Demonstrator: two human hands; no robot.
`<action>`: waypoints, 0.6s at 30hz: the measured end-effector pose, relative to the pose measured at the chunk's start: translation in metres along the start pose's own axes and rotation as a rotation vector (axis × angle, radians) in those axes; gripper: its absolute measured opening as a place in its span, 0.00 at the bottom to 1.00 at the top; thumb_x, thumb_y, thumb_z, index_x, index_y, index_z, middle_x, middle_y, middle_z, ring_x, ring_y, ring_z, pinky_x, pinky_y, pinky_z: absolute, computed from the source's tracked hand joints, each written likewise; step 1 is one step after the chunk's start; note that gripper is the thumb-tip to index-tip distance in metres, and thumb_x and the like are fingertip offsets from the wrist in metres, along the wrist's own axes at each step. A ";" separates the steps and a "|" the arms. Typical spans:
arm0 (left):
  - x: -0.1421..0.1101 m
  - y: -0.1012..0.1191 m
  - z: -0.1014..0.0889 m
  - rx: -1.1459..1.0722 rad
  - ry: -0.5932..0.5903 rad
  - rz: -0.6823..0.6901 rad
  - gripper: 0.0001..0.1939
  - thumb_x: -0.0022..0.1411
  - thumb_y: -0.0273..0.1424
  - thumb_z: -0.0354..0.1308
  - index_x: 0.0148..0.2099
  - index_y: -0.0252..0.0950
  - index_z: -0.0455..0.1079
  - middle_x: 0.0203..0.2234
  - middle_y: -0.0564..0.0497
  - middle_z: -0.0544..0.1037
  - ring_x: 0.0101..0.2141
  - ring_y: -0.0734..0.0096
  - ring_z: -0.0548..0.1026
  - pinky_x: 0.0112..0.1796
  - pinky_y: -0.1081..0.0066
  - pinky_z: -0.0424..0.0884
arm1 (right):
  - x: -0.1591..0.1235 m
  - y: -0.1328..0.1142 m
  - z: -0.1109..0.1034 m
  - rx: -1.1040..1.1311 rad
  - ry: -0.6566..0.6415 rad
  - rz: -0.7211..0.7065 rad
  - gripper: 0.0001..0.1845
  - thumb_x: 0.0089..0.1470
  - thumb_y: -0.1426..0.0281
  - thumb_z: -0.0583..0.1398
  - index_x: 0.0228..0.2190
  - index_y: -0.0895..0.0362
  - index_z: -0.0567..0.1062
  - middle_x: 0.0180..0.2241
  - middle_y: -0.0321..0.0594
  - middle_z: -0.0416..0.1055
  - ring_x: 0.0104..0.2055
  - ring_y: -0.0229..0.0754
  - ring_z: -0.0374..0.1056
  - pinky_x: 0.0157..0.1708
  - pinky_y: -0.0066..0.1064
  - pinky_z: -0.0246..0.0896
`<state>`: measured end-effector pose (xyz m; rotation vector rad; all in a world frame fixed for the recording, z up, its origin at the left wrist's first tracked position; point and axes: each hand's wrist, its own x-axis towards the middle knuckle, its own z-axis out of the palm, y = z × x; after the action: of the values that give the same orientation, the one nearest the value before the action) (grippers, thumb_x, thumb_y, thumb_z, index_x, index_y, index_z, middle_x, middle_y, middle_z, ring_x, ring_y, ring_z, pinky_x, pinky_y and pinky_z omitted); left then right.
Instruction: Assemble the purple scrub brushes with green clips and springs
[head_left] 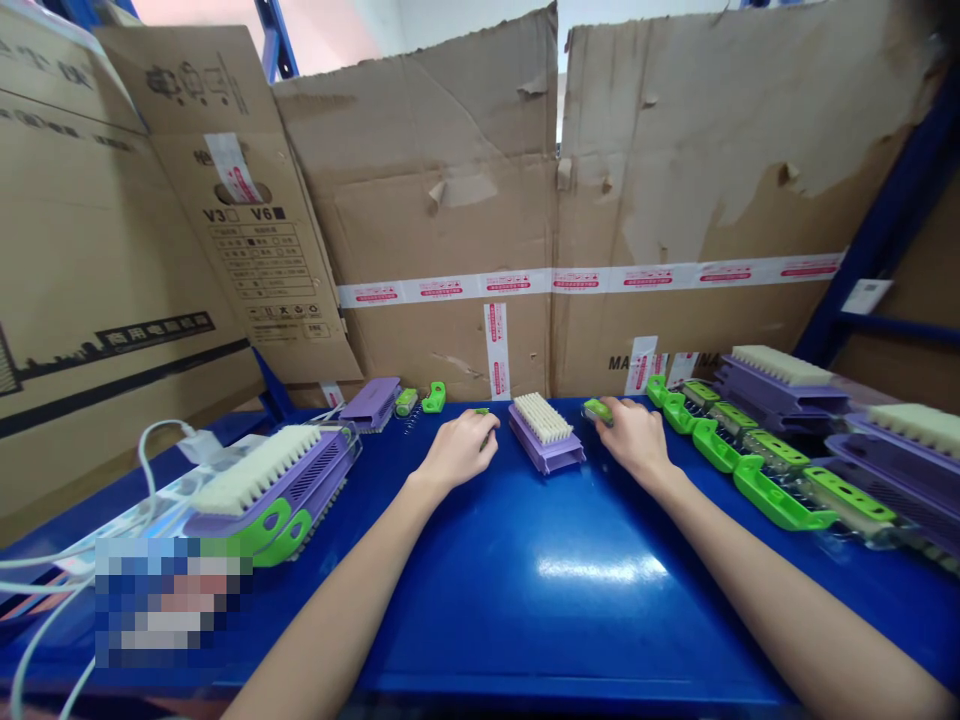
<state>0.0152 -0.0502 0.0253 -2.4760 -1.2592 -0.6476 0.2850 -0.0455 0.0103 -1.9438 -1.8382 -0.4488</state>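
Observation:
My left hand (463,448) is closed, its fingers curled round a small green piece (482,410), most of which the fingers hide. My right hand (637,438) pinches a green-topped insert (598,410) that looks clear along its edge. Between the two hands lies a purple brush body (546,450) with cream bristles facing up and a hollow end towards me. Neither hand touches it. Just right of my right hand runs a row of bright green end caps (712,446), beside several green-topped inserts (778,452) with springs among them.
Purple brushes with cream bristles (780,366) are stacked at the right. At the left lie a brush with green end caps (281,528), a purple shell (371,403) and a loose green cap (433,398). White cables (150,470) cross the left edge. Cardboard (420,200) walls the blue table's (525,600) back.

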 end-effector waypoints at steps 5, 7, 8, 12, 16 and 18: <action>0.001 0.006 -0.003 -0.059 0.126 -0.012 0.12 0.62 0.28 0.48 0.47 0.35 0.67 0.36 0.47 0.76 0.38 0.65 0.72 0.38 0.67 0.70 | -0.002 -0.011 -0.003 0.274 0.316 -0.270 0.20 0.57 0.67 0.54 0.50 0.58 0.68 0.45 0.49 0.72 0.46 0.50 0.68 0.41 0.40 0.59; 0.002 0.011 -0.008 -0.118 0.193 0.002 0.16 0.62 0.32 0.51 0.51 0.34 0.64 0.40 0.46 0.75 0.42 0.63 0.71 0.42 0.64 0.70 | -0.007 -0.020 -0.007 0.426 0.361 -0.432 0.20 0.57 0.66 0.55 0.52 0.56 0.67 0.47 0.48 0.71 0.48 0.48 0.67 0.44 0.41 0.61; 0.002 0.014 -0.011 -0.159 0.221 0.018 0.19 0.61 0.33 0.53 0.53 0.34 0.62 0.43 0.45 0.73 0.44 0.62 0.70 0.45 0.63 0.69 | -0.009 -0.025 -0.009 0.497 0.361 -0.504 0.21 0.57 0.67 0.55 0.53 0.55 0.66 0.48 0.47 0.71 0.49 0.47 0.66 0.46 0.40 0.61; 0.004 0.024 -0.019 -0.330 0.194 0.111 0.23 0.58 0.35 0.58 0.55 0.37 0.61 0.48 0.45 0.72 0.48 0.62 0.68 0.49 0.60 0.66 | -0.021 -0.042 -0.016 0.713 0.297 -0.654 0.24 0.57 0.69 0.56 0.56 0.52 0.62 0.50 0.44 0.69 0.51 0.44 0.65 0.49 0.38 0.63; 0.005 0.023 -0.020 -0.362 0.082 0.133 0.14 0.60 0.35 0.57 0.48 0.38 0.67 0.42 0.48 0.76 0.43 0.65 0.72 0.45 0.64 0.67 | -0.024 -0.047 -0.016 0.780 0.240 -0.670 0.28 0.56 0.70 0.57 0.58 0.51 0.59 0.51 0.44 0.68 0.53 0.44 0.65 0.50 0.38 0.63; 0.006 0.016 -0.022 -0.299 0.069 0.098 0.14 0.59 0.36 0.58 0.47 0.38 0.68 0.41 0.48 0.76 0.42 0.64 0.72 0.44 0.65 0.67 | -0.023 -0.044 -0.014 0.768 0.229 -0.641 0.28 0.56 0.69 0.57 0.58 0.52 0.58 0.51 0.45 0.68 0.52 0.44 0.65 0.50 0.39 0.63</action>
<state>0.0257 -0.0651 0.0463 -2.7045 -1.0749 -0.9472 0.2403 -0.0713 0.0142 -0.7641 -2.0318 -0.0978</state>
